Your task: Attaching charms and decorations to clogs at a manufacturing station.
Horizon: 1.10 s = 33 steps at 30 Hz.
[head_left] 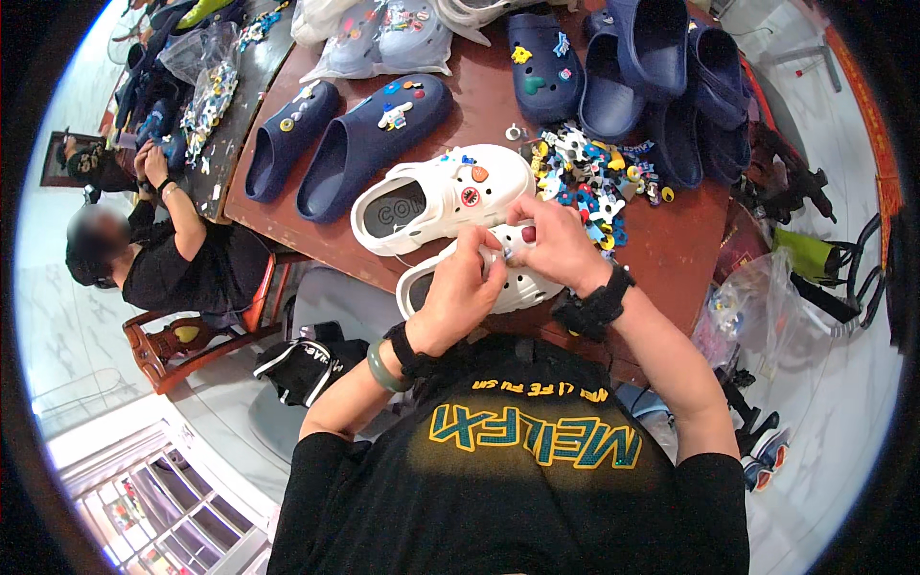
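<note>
Two white clogs lie side by side at the table's front edge. The farther white clog [422, 206] carries several small charms on its toe. My left hand [467, 286] and my right hand [558, 244] meet over the nearer white clog [525, 294], hiding much of its upper. The fingers of both are closed in a pinch around something small, too covered to name. A dark red round spot shows by my right fingertips; I cannot tell what it is. Right beyond my right hand is a heap of colourful shoe charms [585, 182].
Decorated navy clogs [379, 139] stand on the brown table [460, 105], with more stacked navy clogs [652, 57] at the far right. Bagged pale clogs [383, 43] lie at the back. To the left, a seated person [182, 259] works at a dark table [240, 105].
</note>
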### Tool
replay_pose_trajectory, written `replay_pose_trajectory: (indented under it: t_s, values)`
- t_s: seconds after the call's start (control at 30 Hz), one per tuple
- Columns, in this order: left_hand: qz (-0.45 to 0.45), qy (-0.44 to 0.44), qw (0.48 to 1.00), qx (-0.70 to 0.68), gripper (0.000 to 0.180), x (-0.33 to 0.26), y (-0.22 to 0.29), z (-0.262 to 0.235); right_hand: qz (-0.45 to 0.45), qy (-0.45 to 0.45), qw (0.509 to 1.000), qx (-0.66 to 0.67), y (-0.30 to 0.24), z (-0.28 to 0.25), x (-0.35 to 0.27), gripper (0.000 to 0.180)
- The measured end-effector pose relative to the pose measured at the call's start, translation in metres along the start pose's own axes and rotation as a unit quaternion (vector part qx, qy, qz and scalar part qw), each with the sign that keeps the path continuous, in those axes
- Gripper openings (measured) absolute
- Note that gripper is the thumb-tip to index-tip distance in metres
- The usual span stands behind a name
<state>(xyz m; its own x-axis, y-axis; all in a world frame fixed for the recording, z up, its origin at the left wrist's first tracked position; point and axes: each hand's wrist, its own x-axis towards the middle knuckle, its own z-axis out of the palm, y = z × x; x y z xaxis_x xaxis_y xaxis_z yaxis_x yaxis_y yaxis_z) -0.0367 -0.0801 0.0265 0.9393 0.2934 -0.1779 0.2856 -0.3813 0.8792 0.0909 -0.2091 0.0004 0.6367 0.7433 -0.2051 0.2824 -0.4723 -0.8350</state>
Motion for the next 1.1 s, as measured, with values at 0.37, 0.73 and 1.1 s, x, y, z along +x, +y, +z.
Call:
replay_pose_trajectory:
  t_s: [0.37,0.73,1.1]
  values:
    - [-0.001,-0.033,0.999,-0.017,0.014,-0.001,-0.005,-0.004,-0.071,-0.036,0.994,0.075,0.012,-0.017,-0.009,0.035]
    - [0.173,-0.013,0.958,0.23,0.041,0.001,0.027,-0.037,-0.018,0.07,0.995,-0.061,0.075,-0.052,-0.124,0.005]
    - [0.233,-0.066,0.93,0.277,0.103,-0.004,-0.006,-0.015,-0.137,-0.006,0.97,-0.201,0.077,0.007,-0.145,0.036]
